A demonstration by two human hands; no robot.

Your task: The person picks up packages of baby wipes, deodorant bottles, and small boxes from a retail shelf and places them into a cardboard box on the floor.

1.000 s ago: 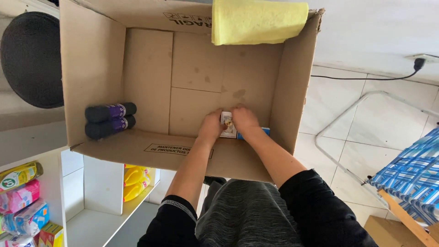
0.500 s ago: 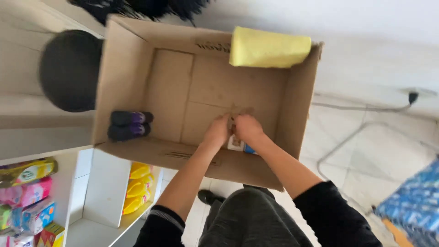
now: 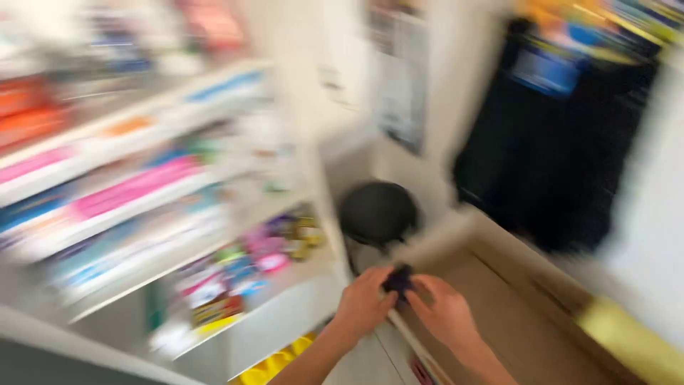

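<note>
Frame heavily blurred. Shelves (image 3: 164,214) fill left half, packed with goods; little room there. Round black stool (image 3: 377,212) stands centre, just above both hands. Box (image 3: 527,321) interior open at lower right, free to reach into. Yellow cloth (image 3: 630,342) drapes box rim, far lower right. Dark mass (image 3: 556,135) blocks upper right.

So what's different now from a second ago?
The view has swung up from the box toward the shelves. Both hands have come up out of the cardboard box; the left hand and right hand now hold a small dark thing between them, too blurred to identify. The round black stool stays beside the box.
</note>
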